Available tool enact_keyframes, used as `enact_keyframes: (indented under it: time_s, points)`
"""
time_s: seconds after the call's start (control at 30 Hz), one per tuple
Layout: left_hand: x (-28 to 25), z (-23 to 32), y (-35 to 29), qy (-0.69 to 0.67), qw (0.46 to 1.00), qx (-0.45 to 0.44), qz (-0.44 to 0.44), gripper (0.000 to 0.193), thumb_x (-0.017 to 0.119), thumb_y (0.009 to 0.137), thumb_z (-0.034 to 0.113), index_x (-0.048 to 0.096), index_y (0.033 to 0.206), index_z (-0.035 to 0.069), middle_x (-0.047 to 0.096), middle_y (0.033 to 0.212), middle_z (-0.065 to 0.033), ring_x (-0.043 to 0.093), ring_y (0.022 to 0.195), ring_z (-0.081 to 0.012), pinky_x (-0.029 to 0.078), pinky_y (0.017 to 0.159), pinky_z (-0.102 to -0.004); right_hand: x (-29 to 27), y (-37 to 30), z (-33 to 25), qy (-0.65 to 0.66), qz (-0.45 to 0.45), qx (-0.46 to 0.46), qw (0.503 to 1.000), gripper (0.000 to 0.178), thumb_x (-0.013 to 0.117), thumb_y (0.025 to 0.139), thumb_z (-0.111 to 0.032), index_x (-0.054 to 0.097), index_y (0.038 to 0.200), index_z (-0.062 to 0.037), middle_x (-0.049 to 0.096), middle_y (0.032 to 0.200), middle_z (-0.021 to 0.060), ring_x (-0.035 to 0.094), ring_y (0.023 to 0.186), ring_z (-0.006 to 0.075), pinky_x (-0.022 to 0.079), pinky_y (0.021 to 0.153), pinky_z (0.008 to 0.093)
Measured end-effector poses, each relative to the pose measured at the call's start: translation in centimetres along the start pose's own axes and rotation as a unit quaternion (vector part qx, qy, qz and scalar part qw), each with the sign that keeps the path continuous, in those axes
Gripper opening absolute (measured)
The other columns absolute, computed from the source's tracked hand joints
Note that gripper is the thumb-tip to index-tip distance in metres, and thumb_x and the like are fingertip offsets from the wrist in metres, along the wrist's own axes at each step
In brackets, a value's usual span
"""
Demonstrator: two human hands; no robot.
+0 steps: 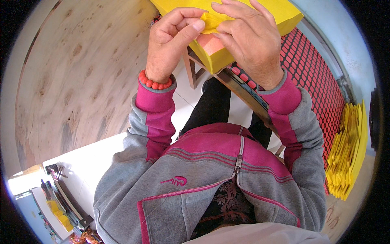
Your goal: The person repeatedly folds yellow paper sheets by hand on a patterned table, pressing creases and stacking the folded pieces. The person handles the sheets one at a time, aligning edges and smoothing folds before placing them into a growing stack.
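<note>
Head view: the left hand (168, 38) and right hand (256, 44) pinch a yellow flap (210, 24) from opposite sides, apparently to keep it steady.

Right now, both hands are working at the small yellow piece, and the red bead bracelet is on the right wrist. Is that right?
Not quite: the head view shows the red bead bracelet on the wrist of the left hand, not the right. Both it and the right hand are at the small yellow piece.
</note>
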State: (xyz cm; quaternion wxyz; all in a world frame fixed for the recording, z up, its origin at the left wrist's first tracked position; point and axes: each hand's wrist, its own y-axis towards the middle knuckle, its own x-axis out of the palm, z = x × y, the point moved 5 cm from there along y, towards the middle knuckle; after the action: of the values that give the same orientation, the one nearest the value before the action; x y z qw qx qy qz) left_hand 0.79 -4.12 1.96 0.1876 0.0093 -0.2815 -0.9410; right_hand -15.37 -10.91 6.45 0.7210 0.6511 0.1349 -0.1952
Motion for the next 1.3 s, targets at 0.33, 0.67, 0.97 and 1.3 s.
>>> enact_keyframes:
  time_s: [0.33,0.67,0.97,1.3]
  points:
    - [-0.3,-0.2,0.3,0.028,0.999,0.006,-0.022,0.015,0.065,0.098,0.009,0.069,0.108,-0.002,0.072,0.091,-0.0036,0.066,0.082,-0.0076,0.051,0.075,-0.0216,-0.8,0.5,1.7,0.164,-0.049,0.066,0.983,0.015,0.075,0.084,-0.011,0.065,0.09,-0.0017,0.071,0.109,0.0164,0.069,0.099,0.0281,0.051,0.092,0.0395]
    - [0.0,-0.2,0.2,0.053,0.999,0.007,-0.003,0.019,0.071,0.094,0.011,0.068,0.108,-0.002,0.072,0.094,-0.0038,0.066,0.087,-0.008,0.052,0.079,-0.0229,0.5,-0.3,3.0,0.311,-0.121,0.181,0.925,0.023,0.073,0.091,-0.012,0.064,0.104,0.0039,0.067,0.098,0.0178,0.067,0.091,0.0258,0.052,0.081,0.0327]
    - [0.5,0.8,0.0,0.225,0.968,0.112,-0.021,0.028,0.076,0.086,0.01,0.07,0.111,0.001,0.072,0.098,-0.0058,0.067,0.091,-0.0151,0.052,0.083,-0.0287,0.3,-0.3,3.2,0.26,-0.119,0.162,0.944,0.026,0.073,0.087,-0.013,0.063,0.105,0.0035,0.065,0.096,0.019,0.064,0.086,0.0324,0.052,0.079,0.0362]
    - [1.5,1.6,0.0,0.287,0.95,0.108,0.059,0.01,0.065,0.096,0.007,0.065,0.099,-0.003,0.064,0.083,-0.0092,0.059,0.075,-0.0167,0.049,0.073,-0.028,0.6,0.0,3.6,0.158,-0.158,0.137,0.965,0.037,0.073,0.087,-0.024,0.063,0.115,-0.0004,0.067,0.106,0.0166,0.067,0.099,0.0334,0.052,0.086,0.0397]
